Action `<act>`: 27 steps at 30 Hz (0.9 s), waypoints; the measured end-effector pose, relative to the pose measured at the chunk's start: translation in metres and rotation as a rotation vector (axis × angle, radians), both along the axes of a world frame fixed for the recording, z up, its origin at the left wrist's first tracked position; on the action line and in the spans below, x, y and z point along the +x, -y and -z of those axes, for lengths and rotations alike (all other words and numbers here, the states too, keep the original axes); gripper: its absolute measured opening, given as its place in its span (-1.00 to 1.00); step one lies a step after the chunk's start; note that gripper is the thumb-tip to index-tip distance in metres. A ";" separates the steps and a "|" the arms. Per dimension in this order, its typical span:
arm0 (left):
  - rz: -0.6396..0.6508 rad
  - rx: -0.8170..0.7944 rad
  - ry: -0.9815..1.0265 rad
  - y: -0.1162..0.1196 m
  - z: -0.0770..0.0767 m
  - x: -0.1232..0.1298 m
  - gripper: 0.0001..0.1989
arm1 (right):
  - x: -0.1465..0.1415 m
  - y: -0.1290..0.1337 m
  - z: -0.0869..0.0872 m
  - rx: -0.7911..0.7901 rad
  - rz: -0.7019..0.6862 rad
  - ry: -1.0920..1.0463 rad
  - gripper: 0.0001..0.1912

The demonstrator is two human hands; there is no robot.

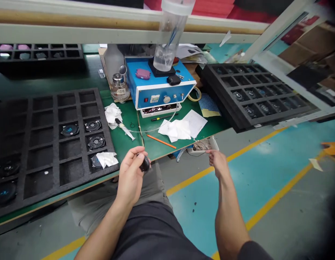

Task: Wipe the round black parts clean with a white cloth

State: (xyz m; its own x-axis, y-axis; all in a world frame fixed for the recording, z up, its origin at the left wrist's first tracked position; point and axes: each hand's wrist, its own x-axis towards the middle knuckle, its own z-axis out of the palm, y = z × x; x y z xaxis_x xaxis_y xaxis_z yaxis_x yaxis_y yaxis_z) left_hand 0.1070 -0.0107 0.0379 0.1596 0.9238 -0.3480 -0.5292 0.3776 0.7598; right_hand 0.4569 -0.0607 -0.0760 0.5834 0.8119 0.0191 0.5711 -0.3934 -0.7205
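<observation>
My left hand (132,171) is closed around a small rounded black watch case (145,164), held in front of the table's edge. Off to the right, my right hand (218,161) is past the table edge, fingers curled and pinched. Whatever is between those fingertips, if anything, is too small to make out. Just beyond them lies a white tray (214,143) with brownish contents, below table height. An orange stick (161,141) and crumpled white wipes (176,130) lie on the green tabletop between the hands. Left of them is a syringe (125,130) on a clear tube.
A black foam tray (56,151) with round watch parts covers the left side; another foam tray (254,94) stands at right. At the back are a blue control box (159,92), a clear cylinder (167,39) on top and a glass bottle (120,88).
</observation>
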 end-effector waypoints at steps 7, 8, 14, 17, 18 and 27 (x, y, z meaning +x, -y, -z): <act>0.361 0.648 -1.003 -0.044 0.013 0.066 -0.84 | -0.056 0.013 -0.039 0.252 0.107 -0.042 -0.49; 0.405 0.730 -1.170 -0.051 0.013 0.077 -0.74 | -0.061 0.011 -0.047 0.286 0.116 -0.032 -0.50; 0.512 0.878 -1.412 -0.085 0.011 0.110 -0.72 | -0.083 -0.007 -0.079 0.560 0.172 -0.314 -0.60; 0.325 0.837 -1.160 -0.083 0.008 0.102 -0.76 | -0.102 -0.020 -0.080 0.669 0.161 -0.557 -0.70; 0.249 0.789 -0.990 -0.080 0.007 0.096 -0.79 | -0.109 -0.024 -0.080 0.667 0.128 -0.622 -0.72; 0.051 0.310 -0.265 -0.039 -0.023 0.040 -0.81 | -0.159 -0.036 -0.103 0.457 -0.499 -0.417 -0.85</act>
State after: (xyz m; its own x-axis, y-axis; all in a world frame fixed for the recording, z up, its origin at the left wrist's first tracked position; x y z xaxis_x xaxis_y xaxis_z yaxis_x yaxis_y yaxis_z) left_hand 0.1466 0.0281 0.0612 0.1498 0.9847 -0.0892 -0.2862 0.1295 0.9494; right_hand 0.2975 -0.0245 0.0266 0.1855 0.9437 0.2739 0.2494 0.2244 -0.9420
